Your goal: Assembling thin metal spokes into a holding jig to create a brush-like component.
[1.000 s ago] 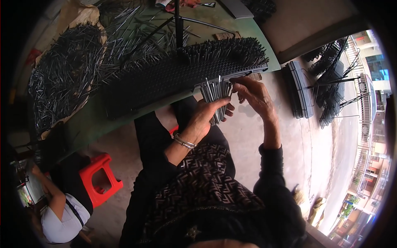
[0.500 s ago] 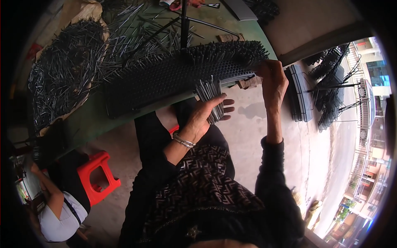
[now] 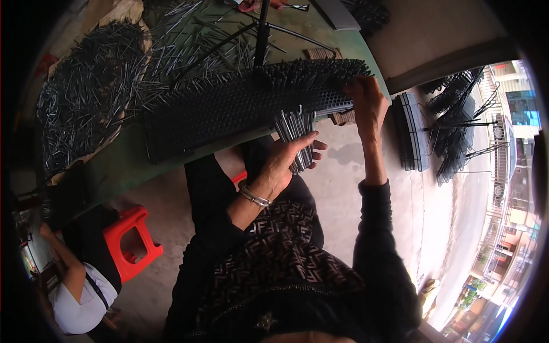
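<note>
My left hand (image 3: 278,164) is wrapped round a bundle of thin dark metal rods (image 3: 295,127), held upright just off the table's near edge. Its thumb crosses the front, and the fingertips show on the far side. A long black perforated board (image 3: 211,119) lies along that edge, full of round holes. Rods stand packed in its far rows (image 3: 320,71), densest at the right, while its nearer holes show bare. At the board's right end my right hand (image 3: 370,108) is closed, fingertips pinched down at the holes. Whatever it pinches is too small and dark to make out.
Loose rods (image 3: 94,86) are heaped on brown paper at the left of the green table (image 3: 114,174). A black stand (image 3: 262,40) rises behind the board. Below left are a red stool (image 3: 132,243) and a seated person (image 3: 83,297). Wire racks (image 3: 457,123) stand at right.
My right hand has moved slightly left and up, its fingertips now over the board's right-end holes. My left hand and its bundle have barely shifted. The whole view has tilted a little.
</note>
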`<state>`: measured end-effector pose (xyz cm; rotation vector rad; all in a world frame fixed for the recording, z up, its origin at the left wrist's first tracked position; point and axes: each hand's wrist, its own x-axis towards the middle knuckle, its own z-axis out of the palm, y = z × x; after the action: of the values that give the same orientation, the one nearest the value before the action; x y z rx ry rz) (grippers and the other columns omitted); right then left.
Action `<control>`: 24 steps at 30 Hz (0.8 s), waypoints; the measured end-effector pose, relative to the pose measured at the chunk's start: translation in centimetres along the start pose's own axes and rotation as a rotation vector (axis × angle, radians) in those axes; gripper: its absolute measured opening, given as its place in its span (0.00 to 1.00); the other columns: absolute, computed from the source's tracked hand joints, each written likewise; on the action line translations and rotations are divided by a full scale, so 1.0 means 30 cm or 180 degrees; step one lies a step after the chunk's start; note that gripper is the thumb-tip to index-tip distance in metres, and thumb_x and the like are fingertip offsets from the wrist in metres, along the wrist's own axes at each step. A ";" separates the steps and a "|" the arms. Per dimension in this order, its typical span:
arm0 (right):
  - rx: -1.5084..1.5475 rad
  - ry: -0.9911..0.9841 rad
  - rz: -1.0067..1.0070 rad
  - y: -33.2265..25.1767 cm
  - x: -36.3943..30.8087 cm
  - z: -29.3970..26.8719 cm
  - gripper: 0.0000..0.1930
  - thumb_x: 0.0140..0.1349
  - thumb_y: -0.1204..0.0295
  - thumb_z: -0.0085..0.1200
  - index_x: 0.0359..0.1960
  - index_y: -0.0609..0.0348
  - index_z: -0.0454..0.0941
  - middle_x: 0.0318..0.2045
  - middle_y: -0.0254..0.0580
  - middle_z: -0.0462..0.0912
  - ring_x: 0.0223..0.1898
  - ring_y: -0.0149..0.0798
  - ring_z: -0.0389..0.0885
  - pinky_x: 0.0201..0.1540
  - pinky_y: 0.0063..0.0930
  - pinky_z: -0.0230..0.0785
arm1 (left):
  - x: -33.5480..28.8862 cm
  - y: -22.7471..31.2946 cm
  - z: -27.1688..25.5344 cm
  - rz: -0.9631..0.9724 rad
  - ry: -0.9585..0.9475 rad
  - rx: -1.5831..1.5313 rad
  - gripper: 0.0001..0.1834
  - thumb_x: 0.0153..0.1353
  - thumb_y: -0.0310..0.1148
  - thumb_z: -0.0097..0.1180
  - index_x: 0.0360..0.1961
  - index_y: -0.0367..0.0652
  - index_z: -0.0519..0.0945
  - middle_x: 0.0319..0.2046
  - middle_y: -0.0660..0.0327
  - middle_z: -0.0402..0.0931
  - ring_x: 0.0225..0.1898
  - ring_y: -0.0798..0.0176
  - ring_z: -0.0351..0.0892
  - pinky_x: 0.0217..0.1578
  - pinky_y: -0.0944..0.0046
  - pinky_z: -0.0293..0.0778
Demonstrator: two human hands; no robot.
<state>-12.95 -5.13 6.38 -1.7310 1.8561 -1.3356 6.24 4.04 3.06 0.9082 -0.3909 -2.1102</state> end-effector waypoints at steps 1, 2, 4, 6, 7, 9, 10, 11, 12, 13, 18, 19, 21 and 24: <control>-0.0001 0.0001 -0.0006 -0.004 0.004 -0.003 0.09 0.64 0.69 0.54 0.38 0.62 0.78 0.25 0.40 0.85 0.29 0.26 0.83 0.35 0.22 0.74 | -0.002 0.002 0.003 -0.0018 0.0002 0.0017 0.15 0.61 0.38 0.62 0.44 0.41 0.78 0.35 0.54 0.84 0.30 0.66 0.82 0.27 0.67 0.77; -0.0113 -0.0044 0.0001 -0.004 0.010 -0.007 0.09 0.64 0.69 0.54 0.38 0.63 0.78 0.25 0.40 0.85 0.29 0.26 0.83 0.35 0.21 0.73 | -0.001 0.004 0.003 -0.0012 0.0000 0.0016 0.15 0.61 0.38 0.62 0.44 0.41 0.78 0.35 0.54 0.84 0.30 0.66 0.82 0.27 0.67 0.77; -0.0237 -0.0104 -0.0008 0.000 0.023 -0.010 0.09 0.64 0.70 0.54 0.38 0.63 0.78 0.25 0.40 0.85 0.29 0.26 0.83 0.34 0.21 0.73 | -0.004 0.005 -0.001 0.0002 0.0007 0.0031 0.15 0.62 0.38 0.61 0.44 0.41 0.78 0.35 0.54 0.84 0.30 0.66 0.82 0.27 0.68 0.76; -0.0125 -0.0451 0.0100 0.021 0.044 -0.009 0.08 0.63 0.70 0.53 0.38 0.61 0.80 0.26 0.41 0.85 0.30 0.28 0.83 0.35 0.22 0.72 | -0.007 0.008 -0.002 0.0002 0.0003 0.0040 0.14 0.62 0.38 0.61 0.44 0.42 0.78 0.35 0.54 0.84 0.30 0.66 0.82 0.28 0.67 0.76; -0.0121 -0.0454 0.0091 0.029 0.053 -0.010 0.08 0.63 0.70 0.53 0.38 0.61 0.80 0.26 0.41 0.85 0.30 0.28 0.83 0.35 0.22 0.72 | -0.008 0.011 -0.002 -0.0006 0.0000 0.0060 0.14 0.62 0.39 0.61 0.44 0.42 0.78 0.36 0.54 0.84 0.31 0.66 0.82 0.28 0.67 0.76; -0.0764 -0.0542 -0.0544 0.038 0.065 -0.008 0.08 0.63 0.68 0.55 0.39 0.55 0.83 0.31 0.42 0.84 0.34 0.34 0.83 0.37 0.29 0.72 | -0.013 0.013 -0.001 0.0000 0.0006 0.0057 0.15 0.62 0.39 0.61 0.44 0.42 0.78 0.36 0.55 0.84 0.31 0.65 0.83 0.28 0.67 0.76; -0.0763 -0.0544 -0.0550 0.040 0.065 -0.002 0.08 0.63 0.68 0.55 0.39 0.55 0.83 0.31 0.42 0.84 0.34 0.34 0.83 0.37 0.29 0.72 | -0.015 0.013 -0.001 -0.0004 0.0010 0.0054 0.15 0.62 0.39 0.61 0.44 0.41 0.78 0.36 0.55 0.84 0.32 0.65 0.83 0.29 0.67 0.76; -0.1190 -0.0299 -0.0782 0.040 0.062 0.006 0.08 0.62 0.67 0.56 0.39 0.51 0.83 0.34 0.42 0.82 0.36 0.38 0.82 0.39 0.32 0.71 | -0.017 0.014 -0.001 0.0001 0.0010 0.0051 0.15 0.62 0.39 0.61 0.44 0.41 0.78 0.36 0.55 0.84 0.32 0.65 0.83 0.29 0.67 0.76; -0.1612 -0.0050 -0.1014 0.042 0.061 0.013 0.08 0.61 0.65 0.56 0.39 0.48 0.84 0.37 0.42 0.80 0.39 0.42 0.81 0.40 0.35 0.71 | -0.019 0.014 -0.001 0.0013 0.0022 0.0062 0.15 0.61 0.39 0.61 0.44 0.41 0.78 0.35 0.55 0.84 0.32 0.65 0.83 0.29 0.67 0.76; -0.1611 -0.0051 -0.1018 0.047 0.062 0.017 0.08 0.61 0.65 0.56 0.39 0.48 0.84 0.37 0.42 0.80 0.39 0.42 0.81 0.40 0.35 0.71 | -0.021 0.015 -0.001 0.0024 0.0033 0.0073 0.16 0.61 0.39 0.61 0.44 0.41 0.78 0.35 0.56 0.83 0.32 0.64 0.83 0.29 0.66 0.76; -0.2404 -0.0153 -0.1077 0.056 0.062 0.048 0.10 0.61 0.61 0.57 0.42 0.43 0.85 0.39 0.42 0.79 0.42 0.46 0.79 0.42 0.36 0.71 | -0.027 0.016 0.008 -0.0022 0.0110 0.0098 0.15 0.60 0.39 0.62 0.43 0.41 0.79 0.33 0.57 0.83 0.32 0.63 0.84 0.30 0.66 0.76; -0.2385 -0.0210 -0.1139 0.059 0.059 0.042 0.12 0.61 0.59 0.58 0.45 0.43 0.84 0.42 0.44 0.79 0.43 0.47 0.79 0.41 0.38 0.71 | -0.027 0.016 0.012 -0.0003 0.0121 0.0103 0.15 0.60 0.39 0.63 0.43 0.41 0.79 0.33 0.57 0.83 0.33 0.63 0.84 0.30 0.66 0.76; -0.2013 -0.0096 -0.1078 0.033 0.027 0.039 0.14 0.62 0.58 0.58 0.45 0.46 0.84 0.39 0.42 0.80 0.40 0.43 0.80 0.40 0.36 0.71 | -0.025 0.013 0.012 0.0001 0.0110 0.0120 0.15 0.60 0.39 0.62 0.43 0.41 0.79 0.33 0.57 0.83 0.33 0.63 0.84 0.30 0.66 0.76; -0.0762 -0.1037 -0.0195 -0.096 -0.018 -0.026 0.14 0.64 0.60 0.57 0.44 0.56 0.82 0.34 0.41 0.81 0.35 0.35 0.80 0.37 0.30 0.71 | -0.035 0.024 0.002 0.0069 0.0159 0.0165 0.15 0.60 0.39 0.62 0.44 0.41 0.79 0.33 0.57 0.83 0.33 0.63 0.84 0.30 0.66 0.76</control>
<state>-11.55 -3.90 8.77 -1.9967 1.8435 -0.8120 7.04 4.39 3.99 0.9805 -0.4294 -2.0618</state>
